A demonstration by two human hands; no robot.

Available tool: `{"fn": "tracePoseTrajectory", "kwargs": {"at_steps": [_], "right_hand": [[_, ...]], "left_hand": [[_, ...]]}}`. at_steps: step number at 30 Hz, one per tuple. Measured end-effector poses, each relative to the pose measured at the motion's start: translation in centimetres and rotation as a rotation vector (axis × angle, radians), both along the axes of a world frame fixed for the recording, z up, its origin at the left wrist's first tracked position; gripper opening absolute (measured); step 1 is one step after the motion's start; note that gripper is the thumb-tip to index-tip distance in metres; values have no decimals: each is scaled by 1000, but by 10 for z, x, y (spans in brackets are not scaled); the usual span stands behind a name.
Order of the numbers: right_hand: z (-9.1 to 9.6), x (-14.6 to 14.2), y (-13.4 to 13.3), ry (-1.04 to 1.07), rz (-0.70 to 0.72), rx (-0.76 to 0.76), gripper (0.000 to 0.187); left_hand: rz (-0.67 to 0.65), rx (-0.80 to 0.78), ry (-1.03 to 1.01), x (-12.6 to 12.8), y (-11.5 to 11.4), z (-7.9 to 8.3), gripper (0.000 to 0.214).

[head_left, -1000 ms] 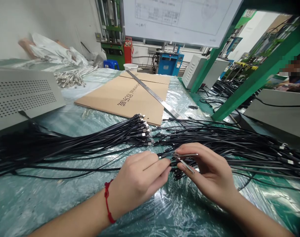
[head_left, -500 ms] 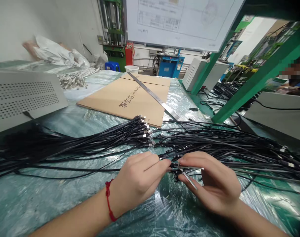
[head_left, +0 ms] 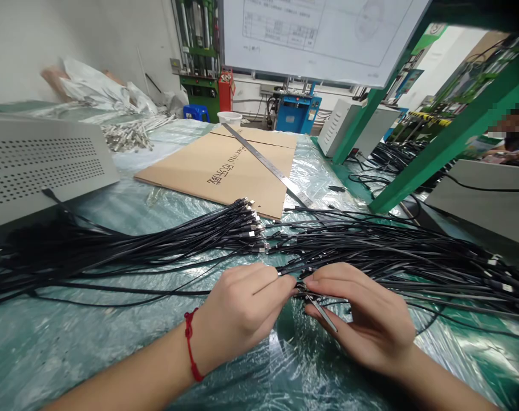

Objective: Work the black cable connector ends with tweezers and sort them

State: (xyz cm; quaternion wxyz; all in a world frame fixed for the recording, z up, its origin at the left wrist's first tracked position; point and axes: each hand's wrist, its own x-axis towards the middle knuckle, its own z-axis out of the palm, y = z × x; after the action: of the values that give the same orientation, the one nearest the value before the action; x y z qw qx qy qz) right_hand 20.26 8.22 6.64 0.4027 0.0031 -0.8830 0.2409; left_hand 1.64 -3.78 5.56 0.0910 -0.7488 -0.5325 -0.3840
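My left hand [head_left: 246, 317], with a red cord bracelet on its wrist, is closed in a pinch on the end of a black cable [head_left: 178, 292]. The cable runs off to the left from behind the hand. My right hand [head_left: 362, 317] holds small metal clippers [head_left: 323, 317] between thumb and fingers. Their silver arms are angled apart, and the jaw end meets the cable tip by my left fingertips; the exact contact is too small to make out. Just beyond my hands lie a bundle of black cables with metal USB plugs [head_left: 251, 225] and a second heap of black cables [head_left: 370, 245].
A flat cardboard sheet [head_left: 242, 165] lies ahead with a steel ruler [head_left: 268, 162] across it. Grey perforated metal housing [head_left: 41, 165] stands at left, a green post [head_left: 430, 148] at right. Plastic film [head_left: 114, 342] covers the table. Part of another person [head_left: 516, 131] shows far right.
The arms of the clippers have drawn closer together as my right fingers squeezed in. My left hand keeps its pinch in nearly the same place. The view has shifted slightly.
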Motion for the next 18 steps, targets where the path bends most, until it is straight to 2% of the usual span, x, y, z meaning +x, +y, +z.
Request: {"fn": "tracePoseTrajectory", "kwargs": {"at_steps": [7, 12, 15, 18], "right_hand": [[5, -1, 0, -34, -15, 6, 37], [1, 0, 1, -54, -18, -15, 37], [-3, -2, 3, -44, -111, -129, 29], [-4, -6, 3, -96, -206, -408, 18]], "left_hand": [[-3, 11, 31, -1, 0, 2, 19], [-7, 6, 26, 0, 0, 1, 20], [10, 12, 6, 1, -1, 0, 17], [46, 16, -8, 1, -1, -1, 17]]}}
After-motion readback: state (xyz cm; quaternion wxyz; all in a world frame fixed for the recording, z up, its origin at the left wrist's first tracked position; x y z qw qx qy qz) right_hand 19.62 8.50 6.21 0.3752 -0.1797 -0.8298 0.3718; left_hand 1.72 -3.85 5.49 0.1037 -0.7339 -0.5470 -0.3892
